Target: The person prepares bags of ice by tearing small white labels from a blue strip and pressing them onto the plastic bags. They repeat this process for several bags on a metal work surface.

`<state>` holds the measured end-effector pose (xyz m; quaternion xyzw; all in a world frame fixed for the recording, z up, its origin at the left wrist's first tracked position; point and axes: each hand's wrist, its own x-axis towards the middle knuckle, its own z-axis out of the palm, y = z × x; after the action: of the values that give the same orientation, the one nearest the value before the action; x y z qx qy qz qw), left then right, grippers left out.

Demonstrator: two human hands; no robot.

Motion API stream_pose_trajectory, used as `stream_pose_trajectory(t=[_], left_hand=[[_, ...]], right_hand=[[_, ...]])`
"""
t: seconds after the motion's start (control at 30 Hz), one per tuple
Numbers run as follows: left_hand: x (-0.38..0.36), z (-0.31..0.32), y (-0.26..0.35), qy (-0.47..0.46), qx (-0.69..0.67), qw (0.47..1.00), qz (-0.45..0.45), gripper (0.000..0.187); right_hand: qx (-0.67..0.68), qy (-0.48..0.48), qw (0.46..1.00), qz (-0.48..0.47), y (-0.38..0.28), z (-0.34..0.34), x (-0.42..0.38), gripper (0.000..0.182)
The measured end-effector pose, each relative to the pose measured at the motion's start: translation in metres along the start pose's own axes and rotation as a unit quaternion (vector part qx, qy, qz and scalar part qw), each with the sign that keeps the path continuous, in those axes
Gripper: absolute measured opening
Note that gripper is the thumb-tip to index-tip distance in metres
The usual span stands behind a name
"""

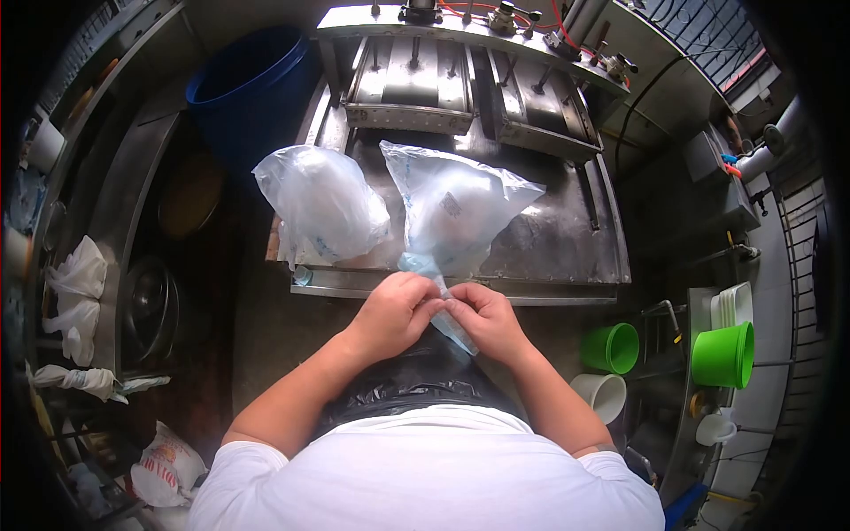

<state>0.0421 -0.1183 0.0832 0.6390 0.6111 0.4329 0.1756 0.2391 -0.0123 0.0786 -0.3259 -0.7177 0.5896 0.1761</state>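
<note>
A translucent plastic bag lies on the metal table, its neck gathered and pointing toward my body. My left hand pinches the twisted neck from the left, while my right hand pinches it from the right; the fingertips of both nearly meet. Below my fingers hangs the loose tail of the bag. To the left, a second filled plastic bag rests on the table near its left edge. What the bags hold is blurred by the plastic.
Metal press plates stand at the table's back. A blue barrel is at the back left. Green buckets and a white bucket are at the right. White bags hang at the left, above a printed sack.
</note>
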Motion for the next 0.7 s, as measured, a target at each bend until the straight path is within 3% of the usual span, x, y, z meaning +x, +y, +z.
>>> stream_pose_trajectory(t=[0.13,0.3,0.43,0.53,0.63,0.7], left_hand=[[-0.003,0.004,-0.009,0.001,-0.03,1.0,-0.001,0.02],[0.001,-0.006,-0.01,-0.062,-0.142,0.983,-0.096,0.014],[0.002,-0.008,-0.013,-0.082,-0.151,0.981,-0.092,0.013],[0.001,-0.004,-0.017,-0.068,-0.099,0.992,-0.029,0.013],[0.001,-0.003,-0.024,0.014,-0.084,0.992,-0.09,0.013],[0.003,-0.007,-0.028,0.085,-0.085,0.983,-0.141,0.01]], right_hand=[[-0.027,-0.009,0.999,-0.037,-0.002,0.003,0.002,0.017],[-0.07,-0.003,0.992,-0.108,-0.001,0.006,0.003,0.014],[-0.085,-0.023,0.991,-0.097,-0.006,0.002,0.0,0.013],[-0.08,-0.045,0.995,-0.043,-0.01,-0.001,-0.002,0.014],[-0.067,-0.031,0.997,-0.023,-0.005,-0.001,-0.003,0.018],[-0.065,0.056,0.996,-0.011,-0.002,0.0,-0.004,0.031]])
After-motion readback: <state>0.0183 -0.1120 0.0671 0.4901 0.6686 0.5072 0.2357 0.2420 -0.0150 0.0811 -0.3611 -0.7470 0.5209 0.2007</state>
